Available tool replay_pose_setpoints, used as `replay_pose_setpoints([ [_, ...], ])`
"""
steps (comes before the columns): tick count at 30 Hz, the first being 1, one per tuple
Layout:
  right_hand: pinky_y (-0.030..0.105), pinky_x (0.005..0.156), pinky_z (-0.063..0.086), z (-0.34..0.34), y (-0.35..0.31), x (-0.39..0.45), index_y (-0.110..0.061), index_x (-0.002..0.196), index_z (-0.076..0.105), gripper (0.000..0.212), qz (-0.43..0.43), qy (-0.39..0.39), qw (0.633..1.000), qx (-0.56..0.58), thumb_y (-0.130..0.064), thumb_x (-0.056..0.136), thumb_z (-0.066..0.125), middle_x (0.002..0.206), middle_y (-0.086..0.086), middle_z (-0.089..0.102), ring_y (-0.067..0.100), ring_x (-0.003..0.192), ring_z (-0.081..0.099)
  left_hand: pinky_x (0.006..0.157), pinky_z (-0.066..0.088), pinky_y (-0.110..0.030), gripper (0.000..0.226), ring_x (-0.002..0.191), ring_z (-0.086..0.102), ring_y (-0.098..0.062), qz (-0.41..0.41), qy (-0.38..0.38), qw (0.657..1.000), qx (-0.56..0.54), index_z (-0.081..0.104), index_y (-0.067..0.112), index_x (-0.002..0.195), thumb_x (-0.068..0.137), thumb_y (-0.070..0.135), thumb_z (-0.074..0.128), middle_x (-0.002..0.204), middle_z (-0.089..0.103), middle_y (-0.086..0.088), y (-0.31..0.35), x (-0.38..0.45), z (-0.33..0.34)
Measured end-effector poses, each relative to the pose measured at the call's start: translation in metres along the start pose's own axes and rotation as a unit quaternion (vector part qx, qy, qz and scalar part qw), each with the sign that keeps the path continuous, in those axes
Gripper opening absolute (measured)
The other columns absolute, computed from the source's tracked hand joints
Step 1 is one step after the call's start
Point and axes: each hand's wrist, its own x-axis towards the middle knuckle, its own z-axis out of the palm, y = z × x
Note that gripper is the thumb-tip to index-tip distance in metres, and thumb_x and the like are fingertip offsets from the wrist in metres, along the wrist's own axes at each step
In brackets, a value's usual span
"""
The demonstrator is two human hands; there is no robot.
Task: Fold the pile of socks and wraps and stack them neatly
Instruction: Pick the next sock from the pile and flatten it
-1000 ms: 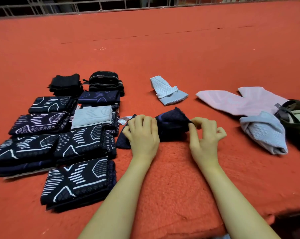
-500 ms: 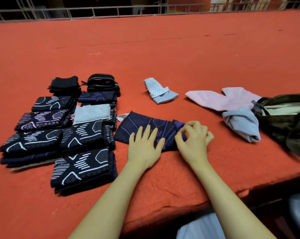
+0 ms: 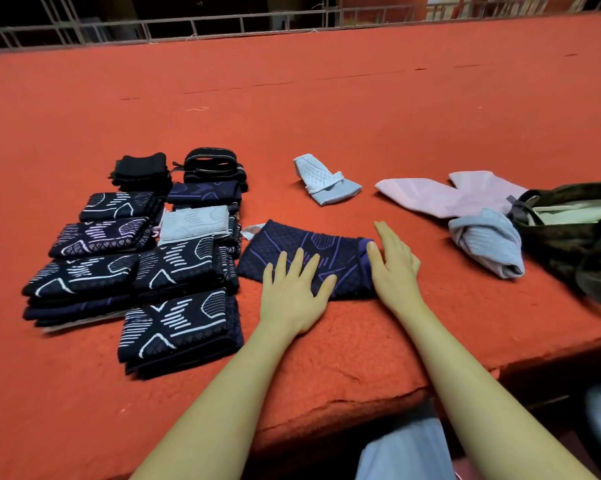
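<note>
navy wrap (image 3: 313, 251) flat, long axis left-right, under flat open left hand (image 3: 292, 292) and right hand (image 3: 394, 268)

On the orange felt-covered counter (image 3: 326, 98), the stacks of folded dark patterned wraps (image 3: 174, 327) sit at the left, in rows running back from the near edge, with a folded pale grey wrap (image 3: 193, 225) lying on top of one stack in the middle. Just right of them lies the flat navy wrap with purple lines (image 3: 306, 251); the left hand (image 3: 292, 292) rests on its near edge and the right hand (image 3: 394, 268) at its right end. Behind it lies a pale blue sock (image 3: 323, 183). Further right lies a pink sock (image 3: 444, 195), a crumpled lilac-grey sock (image 3: 489, 242) on its near side, touching an olive bag (image 3: 576, 233) at the far right.
</note>
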Motion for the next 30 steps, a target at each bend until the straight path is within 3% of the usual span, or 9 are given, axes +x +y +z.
replay_pose_setpoints([
  [3,0.029,0.107,0.009,0.002,0.003,0.01,-0.029,0.143,0.04,0.04,-0.014,-0.072,0.997,-0.027,-0.03,0.103,0.033,0.144,-0.007,0.043,0.008,0.135,0.031,0.118,-0.003,-0.041,0.057,0.147,-0.004,-0.018,-0.001,0.007,0.999,-0.035,0.014,0.036,0.151,0.098,0.057,0.018,0.16,0.008,0.006,-0.001,0.003,0.0],
  [5,0.026,0.099,0.011,0.004,0.005,0.01,-0.032,0.137,0.048,0.037,-0.035,-0.073,0.996,-0.044,-0.031,0.103,0.033,0.132,-0.009,0.051,0.012,0.126,0.036,0.118,-0.003,-0.039,0.053,0.147,-0.001,-0.016,0.023,0.022,0.996,-0.083,0.012,0.037,0.151,0.1,0.051,0.019,0.16,0.008,0.008,-0.001,0.006,-0.001],
  [9,0.023,0.082,0.012,0.004,0.007,0.008,-0.032,0.118,0.061,0.037,-0.039,-0.032,0.999,-0.019,-0.033,0.095,0.033,0.112,-0.012,0.054,0.015,0.11,0.041,0.116,-0.002,-0.036,0.047,0.147,0.001,-0.012,0.099,0.009,0.991,-0.092,0.012,0.043,0.149,0.102,0.043,0.018,0.159,0.008,0.012,0.002,0.016,-0.005],
  [13,0.025,0.08,0.014,0.0,0.008,0.003,-0.032,0.091,0.059,0.016,-0.015,0.019,0.999,0.046,-0.02,0.093,0.049,0.094,-0.016,0.053,0.011,0.098,0.044,0.118,-0.002,-0.042,0.046,0.147,-0.002,-0.016,0.081,-0.038,0.996,-0.01,0.014,0.046,0.148,0.102,0.046,0.011,0.159,0.006,0.012,0.005,0.025,-0.003],
  [16,0.026,0.077,0.015,-0.003,0.009,-0.002,-0.03,0.083,0.055,0.017,-0.017,0.043,0.998,0.04,-0.015,0.089,0.06,0.089,-0.014,0.054,0.013,0.092,0.049,0.118,-0.002,-0.042,0.047,0.147,-0.003,-0.015,0.075,-0.038,0.996,-0.007,0.013,0.046,0.148,0.102,0.044,0.008,0.16,0.006,0.012,0.005,0.027,-0.003],
  [21,0.027,0.076,0.016,-0.009,0.009,-0.007,-0.025,0.075,0.061,0.009,-0.03,0.136,0.988,0.072,-0.028,0.082,0.059,0.08,-0.007,0.063,0.015,0.077,0.057,0.118,-0.001,-0.04,0.048,0.147,-0.001,-0.012,0.069,-0.031,0.997,-0.017,0.015,0.042,0.149,0.102,0.041,0.007,0.159,0.008,0.011,0.005,0.027,-0.003],
  [26,0.026,0.081,0.02,-0.011,0.007,-0.009,-0.03,0.087,0.067,0.029,-0.053,0.158,0.982,0.09,-0.043,0.087,0.042,0.091,-0.012,0.06,0.008,0.088,0.052,0.118,-0.001,-0.036,0.047,0.146,0.003,-0.01,0.055,-0.014,0.996,-0.067,0.026,0.036,0.148,0.103,0.043,0.015,0.158,0.016,0.011,0.004,0.026,-0.003],
  [30,0.025,0.083,0.017,-0.008,-0.001,-0.011,-0.032,0.103,0.07,0.042,-0.055,0.129,0.989,0.042,-0.051,0.088,0.036,0.106,-0.018,0.052,0.005,0.101,0.046,0.117,-0.002,-0.04,0.051,0.147,0.001,-0.015,0.047,-0.005,0.999,-0.012,0.022,0.037,0.149,0.1,0.049,0.026,0.159,0.012,0.01,0.005,0.021,-0.001],
])
